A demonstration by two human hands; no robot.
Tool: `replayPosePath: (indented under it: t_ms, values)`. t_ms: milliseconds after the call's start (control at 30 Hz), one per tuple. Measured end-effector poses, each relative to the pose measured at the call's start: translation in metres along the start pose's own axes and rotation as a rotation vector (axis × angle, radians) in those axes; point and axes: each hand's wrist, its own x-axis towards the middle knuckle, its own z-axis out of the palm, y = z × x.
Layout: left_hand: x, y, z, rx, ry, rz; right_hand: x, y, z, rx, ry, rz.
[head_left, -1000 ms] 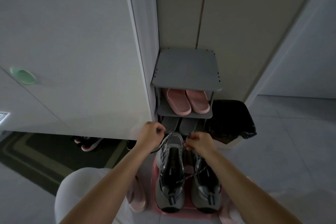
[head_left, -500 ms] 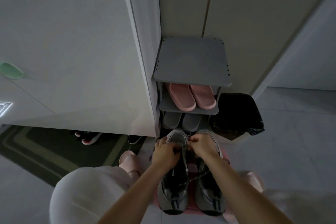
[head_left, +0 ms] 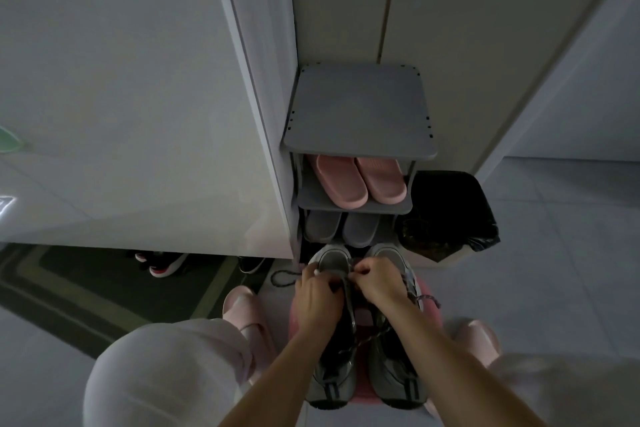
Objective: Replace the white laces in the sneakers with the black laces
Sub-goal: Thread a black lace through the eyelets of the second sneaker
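Pinching a dark lace (head_left: pixel 281 279) at the toe end of the left sneaker (head_left: pixel 333 257), both shoes set on a pink base (head_left: pixel 367 404) in front of the grey shoe rack (head_left: pixel 360 111).

Left hand (head_left: pixel 317 300) and right hand (head_left: pixel 379 284) curled close together over the front eyelets, fingertips nipping the lace, exact strand too small to tell. Slack trailing both ways: a loop on the floor to the left, an end lying past the right sneaker (head_left: pixel 391 374). Probably soft, limp and very light, so no pushing it through a hole by its middle. Best taken right at the stiff tip, fed through, then drawn by the slack. Shoe likely light and apt to slide, so worth bracing by the upper beside the eyelets.
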Motion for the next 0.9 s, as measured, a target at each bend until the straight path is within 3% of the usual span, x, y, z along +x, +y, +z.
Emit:
replayPosePath:
  t_ms: [167,367,700,900]
  values:
    - [0.01,0.0,-0.003,0.089,-0.026,-0.039,0.0,-0.003,0.0,-0.04,-0.025,0.02]
    - [0.016,0.003,0.008,0.264,0.074,-0.033,0.0,-0.008,-0.001,-0.048,-0.034,0.075]
    - [0.005,-0.006,0.027,-0.058,0.236,-0.048,0.002,-0.004,0.0,0.059,-0.033,0.075]
    - [0.0,-0.016,0.025,-0.148,0.149,0.018,0.004,-0.003,0.004,-0.021,-0.003,0.076]
